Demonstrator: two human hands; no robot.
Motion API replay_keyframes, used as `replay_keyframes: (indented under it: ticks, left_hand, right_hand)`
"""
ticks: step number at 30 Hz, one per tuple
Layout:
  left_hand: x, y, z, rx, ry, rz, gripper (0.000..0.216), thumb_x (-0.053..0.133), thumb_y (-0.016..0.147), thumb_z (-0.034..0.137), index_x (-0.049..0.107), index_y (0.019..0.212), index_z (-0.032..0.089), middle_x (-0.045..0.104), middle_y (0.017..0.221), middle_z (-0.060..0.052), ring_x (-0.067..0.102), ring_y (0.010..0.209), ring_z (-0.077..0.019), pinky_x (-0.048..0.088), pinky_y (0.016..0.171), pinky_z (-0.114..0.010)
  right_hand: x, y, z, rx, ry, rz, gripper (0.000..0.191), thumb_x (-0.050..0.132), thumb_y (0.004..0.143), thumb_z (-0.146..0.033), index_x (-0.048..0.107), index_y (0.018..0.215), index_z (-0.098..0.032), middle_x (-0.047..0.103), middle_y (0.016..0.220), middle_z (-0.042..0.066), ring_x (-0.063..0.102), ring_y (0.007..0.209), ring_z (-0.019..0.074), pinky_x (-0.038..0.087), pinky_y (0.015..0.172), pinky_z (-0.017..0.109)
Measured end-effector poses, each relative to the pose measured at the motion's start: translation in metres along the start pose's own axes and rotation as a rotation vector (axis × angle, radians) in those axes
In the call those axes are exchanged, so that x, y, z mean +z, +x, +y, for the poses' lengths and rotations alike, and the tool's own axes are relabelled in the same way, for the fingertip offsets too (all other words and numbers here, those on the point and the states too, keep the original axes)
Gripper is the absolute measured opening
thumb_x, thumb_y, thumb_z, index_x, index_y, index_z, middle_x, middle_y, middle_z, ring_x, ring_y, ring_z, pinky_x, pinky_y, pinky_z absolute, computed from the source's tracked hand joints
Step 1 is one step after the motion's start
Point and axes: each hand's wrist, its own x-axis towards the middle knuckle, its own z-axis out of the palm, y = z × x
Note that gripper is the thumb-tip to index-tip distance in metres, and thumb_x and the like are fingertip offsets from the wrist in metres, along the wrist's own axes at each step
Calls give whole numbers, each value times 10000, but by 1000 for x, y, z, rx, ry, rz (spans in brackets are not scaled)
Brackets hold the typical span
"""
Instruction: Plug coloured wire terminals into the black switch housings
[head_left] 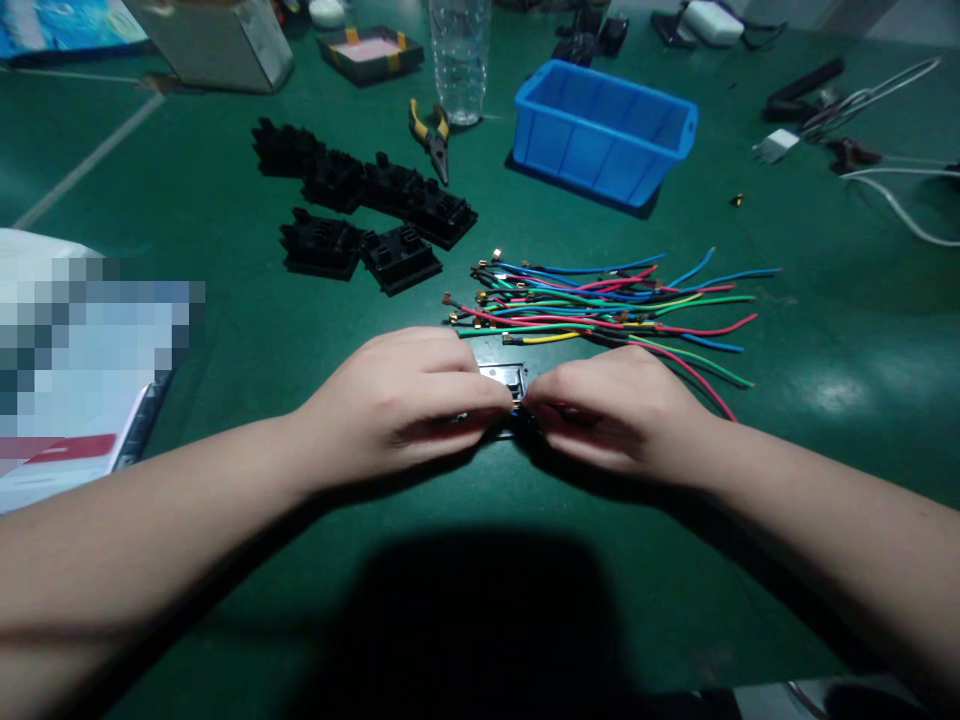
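A small black plastic housing [508, 375] lies on the green table between my hands, mostly covered by my fingers. My left hand [409, 395] is closed around its left side. My right hand [615, 405] pinches at its right edge, fingertips almost meeting those of the left. A tiny brass-coloured bit shows between the fingertips; what the right fingers hold is hidden. Just beyond both hands lies a loose bundle of red, blue, green, yellow and black wires [600, 318] with metal terminals at their left ends.
Several similar black housings [397, 257] sit further back on the left. Behind them are yellow-handled pliers [433, 140], a clear plastic bottle [460, 60] and a blue bin [592, 150]. Cables and a white plug [778, 146] lie at right; a partly blurred-out packet [82, 390] lies at left.
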Motion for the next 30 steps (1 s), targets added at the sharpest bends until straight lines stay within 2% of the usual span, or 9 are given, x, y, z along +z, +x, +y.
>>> replay_keyframes:
  ticks: [9, 23, 30]
  left_hand:
    - [0, 1, 0, 4, -1, 0, 166, 552, 916, 185, 714, 944, 163, 683, 782, -57, 590, 682, -129, 441, 628, -228]
    - [1, 1, 0, -21, -58, -2, 138, 583, 904, 187, 716, 937, 165, 676, 766, -44, 593, 692, -128, 437, 648, -227]
    - [1, 1, 0, -14, -68, -3, 150, 596, 897, 171, 730, 938, 118, 666, 762, -61, 585, 685, -135, 428, 635, -239]
  right_hand:
    - [2, 0, -1, 35, -77, 3, 29, 533, 859, -201, 553, 838, -195, 582, 593, -34, 494, 500, 112, 295, 502, 241]
    - [3, 0, -1, 94, 12, -8, 30, 544, 852, -183, 553, 880, -189, 565, 601, -49, 499, 497, 97, 307, 499, 226]
    - [1, 0, -1, 86, 38, -17, 39, 557, 851, -177, 560, 889, -184, 561, 615, -49, 487, 500, 92, 315, 499, 217]
